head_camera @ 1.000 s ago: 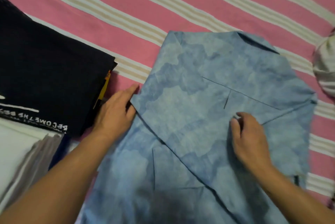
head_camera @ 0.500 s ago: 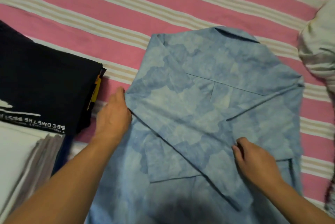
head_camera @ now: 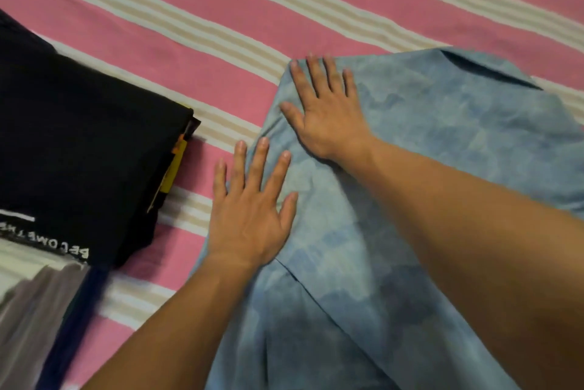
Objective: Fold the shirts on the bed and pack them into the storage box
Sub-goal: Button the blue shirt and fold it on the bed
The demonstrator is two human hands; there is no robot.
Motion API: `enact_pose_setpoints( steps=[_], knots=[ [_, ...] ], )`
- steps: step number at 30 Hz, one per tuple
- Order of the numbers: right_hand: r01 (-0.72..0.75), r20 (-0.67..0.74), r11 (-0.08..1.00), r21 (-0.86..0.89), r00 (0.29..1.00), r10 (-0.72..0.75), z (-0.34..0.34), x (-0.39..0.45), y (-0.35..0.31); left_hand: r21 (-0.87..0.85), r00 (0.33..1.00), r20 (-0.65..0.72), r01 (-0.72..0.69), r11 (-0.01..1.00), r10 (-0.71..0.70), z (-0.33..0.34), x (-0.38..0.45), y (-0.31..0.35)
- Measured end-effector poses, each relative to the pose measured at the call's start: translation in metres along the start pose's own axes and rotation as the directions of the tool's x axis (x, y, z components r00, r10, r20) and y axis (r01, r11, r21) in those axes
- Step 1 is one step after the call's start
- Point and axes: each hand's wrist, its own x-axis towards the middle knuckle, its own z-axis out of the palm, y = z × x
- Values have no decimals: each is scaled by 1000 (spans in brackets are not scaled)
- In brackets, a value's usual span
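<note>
A light blue patterned shirt (head_camera: 426, 149) lies partly folded on the pink striped bed (head_camera: 221, 26), its collar toward the far right. My left hand (head_camera: 252, 209) presses flat on the shirt's left edge, fingers straight and spread. My right hand (head_camera: 328, 115) lies flat with straight fingers on the shirt's upper left corner, its forearm crossing over the cloth. A folded black shirt (head_camera: 79, 143) with white lettering sits at the left. No storage box shows in the view.
Under the black shirt lie folded grey and white clothes (head_camera: 28, 310) and a dark blue garment edge (head_camera: 72, 326) at the lower left. Something yellow (head_camera: 172, 175) peeks from the stack's right side. Bare striped bedsheet stretches across the top.
My right hand has moved from the shirt's right side across to its upper left corner and flattened. My left hand has slid onto the shirt's left edge. The view has shifted left.
</note>
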Motion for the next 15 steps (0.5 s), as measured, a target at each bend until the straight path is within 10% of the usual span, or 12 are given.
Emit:
enact_pose_setpoints(
  steps=[6, 11, 15],
  knots=[
    [-48, 58, 999, -13, 997, 49, -25, -5, -22, -30, 998, 53, 18, 999, -17, 0, -1, 0],
    [97, -278, 995, 37, 957, -83, -61, -138, -38, -93, 962, 271, 48, 995, -21, -20, 10, -1],
    [-191, -108, 981, -29, 976, 187, -41, -295, 9, -19, 909, 415, 52, 998, -39, -43, 16, 8]
  ],
)
